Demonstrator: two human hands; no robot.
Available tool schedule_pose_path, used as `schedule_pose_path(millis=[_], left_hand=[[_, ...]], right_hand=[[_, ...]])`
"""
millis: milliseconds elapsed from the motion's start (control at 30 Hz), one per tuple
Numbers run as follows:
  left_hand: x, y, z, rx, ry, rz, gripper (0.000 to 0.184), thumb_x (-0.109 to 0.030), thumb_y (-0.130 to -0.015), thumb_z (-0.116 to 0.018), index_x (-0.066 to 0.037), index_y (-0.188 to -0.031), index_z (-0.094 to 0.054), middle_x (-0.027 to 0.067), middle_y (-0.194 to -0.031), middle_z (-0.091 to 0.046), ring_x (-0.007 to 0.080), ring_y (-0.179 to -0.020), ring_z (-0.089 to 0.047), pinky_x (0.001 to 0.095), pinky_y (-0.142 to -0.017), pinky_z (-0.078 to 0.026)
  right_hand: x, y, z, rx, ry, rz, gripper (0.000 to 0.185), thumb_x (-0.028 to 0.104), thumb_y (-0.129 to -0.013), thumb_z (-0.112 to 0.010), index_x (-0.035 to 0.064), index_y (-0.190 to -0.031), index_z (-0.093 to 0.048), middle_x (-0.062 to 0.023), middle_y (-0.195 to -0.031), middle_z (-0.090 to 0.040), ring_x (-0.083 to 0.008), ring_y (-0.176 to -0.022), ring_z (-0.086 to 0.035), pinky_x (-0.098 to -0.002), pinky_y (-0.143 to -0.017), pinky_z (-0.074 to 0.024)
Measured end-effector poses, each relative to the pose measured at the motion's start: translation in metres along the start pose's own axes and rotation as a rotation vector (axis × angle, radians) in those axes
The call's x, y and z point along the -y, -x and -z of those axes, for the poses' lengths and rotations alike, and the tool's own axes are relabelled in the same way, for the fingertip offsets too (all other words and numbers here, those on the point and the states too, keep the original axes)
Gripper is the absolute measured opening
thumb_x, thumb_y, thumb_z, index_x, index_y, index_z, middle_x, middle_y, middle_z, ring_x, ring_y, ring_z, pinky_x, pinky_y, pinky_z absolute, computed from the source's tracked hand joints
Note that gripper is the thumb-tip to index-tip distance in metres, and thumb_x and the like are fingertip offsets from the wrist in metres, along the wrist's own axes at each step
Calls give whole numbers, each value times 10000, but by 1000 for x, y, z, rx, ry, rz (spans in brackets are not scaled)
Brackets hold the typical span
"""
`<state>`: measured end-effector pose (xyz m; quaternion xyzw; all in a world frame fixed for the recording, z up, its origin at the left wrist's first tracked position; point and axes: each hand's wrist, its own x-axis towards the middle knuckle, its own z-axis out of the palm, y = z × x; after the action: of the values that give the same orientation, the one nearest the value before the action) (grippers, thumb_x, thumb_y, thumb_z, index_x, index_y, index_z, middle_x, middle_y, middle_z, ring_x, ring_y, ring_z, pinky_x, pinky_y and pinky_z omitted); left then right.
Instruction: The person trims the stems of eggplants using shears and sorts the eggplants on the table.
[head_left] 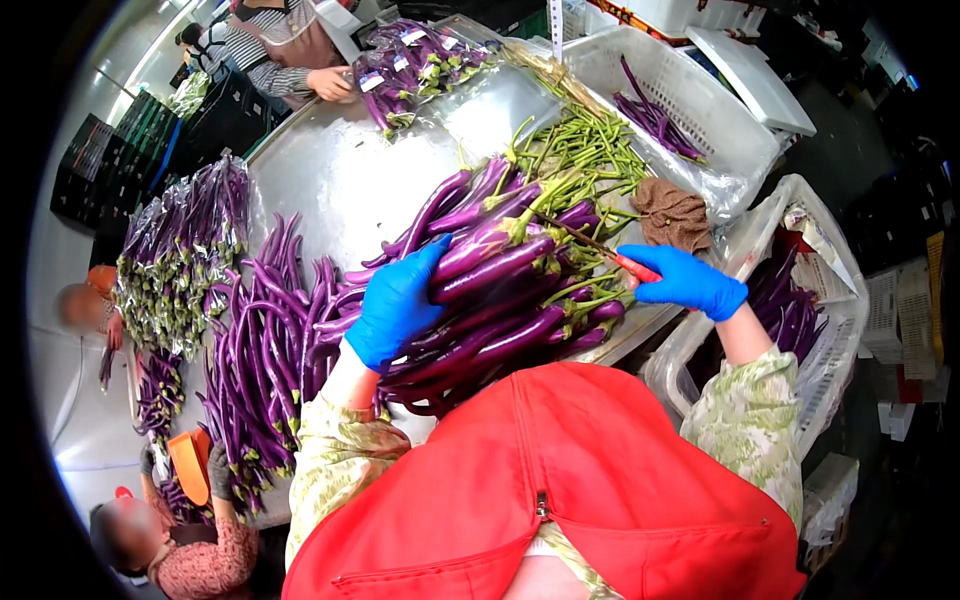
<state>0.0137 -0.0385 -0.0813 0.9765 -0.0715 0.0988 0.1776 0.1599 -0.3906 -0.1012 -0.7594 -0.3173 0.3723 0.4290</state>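
My left hand (398, 305), in a blue glove, is wrapped round several long purple eggplants (495, 272) whose green stem ends point right. My right hand (692, 282), also gloved in blue, grips a knife by its red handle (634, 268). The thin dark blade (572, 232) reaches left to the stems of the held eggplants. Beneath and in front of my left hand lies a heap of more eggplants (470, 365). Cut green stems (590, 150) are piled just beyond the blade, beside a crumpled brown cloth (672, 213).
Eggplants (275, 330) and bagged bundles (185, 255) cover the left of the metal table (320, 170). White crates (690, 95) stand at the right. Co-workers are around the table, one with a hand (330, 84) at its far edge, another holding an orange object (190, 467).
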Motion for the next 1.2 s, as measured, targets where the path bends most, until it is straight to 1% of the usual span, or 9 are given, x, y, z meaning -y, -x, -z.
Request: schedule_pose_path(millis=[300, 433, 500, 567, 733, 867, 967, 1033, 1200], left_hand=[[-8, -3, 1, 77, -8, -18, 692, -198, -657, -750, -87, -1284, -478, 194, -944, -633, 367, -834, -628, 413, -715, -502], [7, 5, 0, 46, 19, -11, 674, -167, -664, -716, -90, -1286, -468, 205, -1001, -619, 379, -876, -615, 454, -730, -498], [1, 6, 25, 60, -23, 93, 668, -128, -653, -689, -101, -1284, -471, 201, -990, -623, 376, -839, -623, 446, -723, -507], [12, 17, 42, -176, 18, 81, 676, -121, -650, -682, -115, -1291, -469, 201, -980, -626, 373, -829, -627, 440, -718, -510], [51, 65, 116, -783, 167, 347, 653, -107, -678, -711, -80, -1284, -468, 184, -1056, -608, 274, -974, -617, 356, -855, -478], [121, 114, 135, -1697, 665, 474, 381, -35, -710, -734, -45, -1052, -569, 27, -868, -620, 131, -733, -592, 276, -659, -487], [174, 155, 149, -2433, 865, 128, 397, -8, -697, -727, -43, -1058, -567, 64, -1031, -593, 169, -820, -579, 305, -741, -488], [222, 208, 145, -2538, 843, 243, 209, -182, -767, -627, -43, -918, -584, 89, -861, -602, 225, -850, -587, 364, -815, -481], [275, 291, 115, -2438, 1152, 8, 536, -406, -847, -388, -11, -1141, -600, 176, -1129, -623, 348, -1019, -596, 466, -963, -434]], right_hand=[[15, -6, -7, -59, 223, 129, 508, 188, -759, -595, 35, -1238, -520, -202, -959, -614, -227, -857, -613, -343, -797, -467], [-16, -8, -30, -251, 111, 92, 510, 148, -816, -628, -34, -1271, -484, -129, -1183, -582, -190, -1077, -551, -338, -924, -423], [-54, -18, -32, -377, -392, -17, 493, 30, -795, -593, -33, -1269, -470, -99, -1116, -579, -129, -835, -571, -245, -669, -464], [-27, -22, -30, -397, -672, 85, 491, 0, -803, -547, 10, -1280, -429, -10, -838, -505, -52, -591, -430, -191, -468, -353], [-12, -38, -26, -509, -696, 149, 437, 64, -821, -558, 27, -1231, -414, -35, -739, -510, -107, -608, -492, -245, -545, -437], [-27, -45, -27, -502, -640, 59, 438, 85, -785, -594, 65, -1197, -446, -43, -759, -527, -124, -612, -517, -248, -538, -445], [-24, -47, -32, -518, -579, -10, 549, 30, -764, -584, 36, -1290, -426, -20, -810, -508, -90, -677, -498, -207, -572, -423], [-12, -51, -34, -517, -573, -31, 560, 36, -753, -590, 38, -1286, -416, -26, -784, -517, -102, -635, -500, -220, -554, -425], [-11, -43, -37, -645, -570, -34, 522, 61, -755, -575, 63, -1255, -426, -46, -756, -543, -132, -601, -519, -247, -545, -447]])
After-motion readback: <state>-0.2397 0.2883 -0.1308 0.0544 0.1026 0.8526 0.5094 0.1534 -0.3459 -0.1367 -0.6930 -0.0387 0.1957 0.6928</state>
